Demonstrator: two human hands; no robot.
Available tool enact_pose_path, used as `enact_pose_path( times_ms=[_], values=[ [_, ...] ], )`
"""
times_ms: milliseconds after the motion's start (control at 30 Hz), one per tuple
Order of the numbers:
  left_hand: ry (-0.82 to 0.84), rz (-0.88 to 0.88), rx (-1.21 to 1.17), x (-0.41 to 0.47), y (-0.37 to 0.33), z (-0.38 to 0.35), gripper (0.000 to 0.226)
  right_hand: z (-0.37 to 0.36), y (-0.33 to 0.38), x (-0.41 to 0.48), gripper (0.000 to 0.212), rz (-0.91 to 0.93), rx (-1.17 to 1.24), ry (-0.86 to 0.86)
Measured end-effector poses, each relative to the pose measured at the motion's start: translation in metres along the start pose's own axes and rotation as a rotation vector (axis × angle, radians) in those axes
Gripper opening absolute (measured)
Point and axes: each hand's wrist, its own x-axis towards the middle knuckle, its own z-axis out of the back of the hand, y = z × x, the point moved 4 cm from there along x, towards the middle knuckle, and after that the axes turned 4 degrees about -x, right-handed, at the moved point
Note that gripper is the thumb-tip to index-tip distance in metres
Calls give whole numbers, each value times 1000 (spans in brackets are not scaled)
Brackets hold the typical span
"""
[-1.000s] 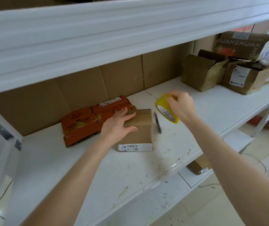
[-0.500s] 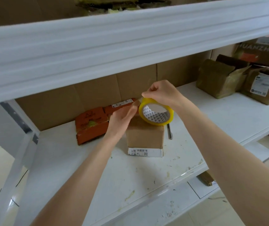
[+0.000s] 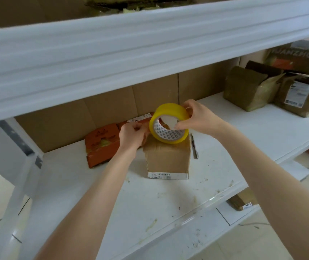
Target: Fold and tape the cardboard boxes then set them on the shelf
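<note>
My right grip (image 3: 198, 119) pinches the yellow tape roll (image 3: 168, 111) over the brown box (image 3: 168, 160) on the shelf (image 3: 168, 203); my left grip (image 3: 132, 135) curls at the roll's edge, I cannot tell round what.

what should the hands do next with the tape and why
Probably draw the tape's end off with the left hand and press it onto the small brown box. The right hand holds the yellow tape roll above that box, the left hand's curled fingers sit at the roll's edge, and no drawn-out strip shows.
</note>
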Motion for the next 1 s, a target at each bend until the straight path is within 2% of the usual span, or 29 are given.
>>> enact_pose_path(
  times_ms=[100, 167, 267, 400, 500, 700, 800, 867, 933, 1000],
  values=[
    [14, -4, -25, 3, 10, 2, 35, 1, 8, -3, 45, 81, 14, -147],
    [27, 3, -43, 0, 15, 2, 36, 0, 16, -4, 39, 129, -11, -160],
    [-13, 64, -93, -1, 23, 9, 34, -1, 23, -5, 44, 130, -76, -117],
    [-40, 115, -145, 2, 31, 27, 23, 11, 33, -3, 55, 142, -288, -141],
    [-35, 145, -124, -3, 42, 24, 26, 9, 33, -3, 52, 162, -276, -64],
    [48, 222, -65, -7, 55, 1, 30, 5, 33, -8, 50, 175, -281, -76],
    [176, 287, 144, -12, 62, -8, 26, 2, 35, -8, 52, 177, -263, -103],
    [261, 324, 352, -19, 69, -6, 37, 2, 34, -9, 54, 161, -258, -123],
    [169, 153, 486, -16, 62, 3, 47, 2, 31, -10, 57, 141, -236, -134],
    [-11, -212, 413, -18, 31, 9, 41, 1, 29, -9, 59, 130, -228, -146]
  ],
)
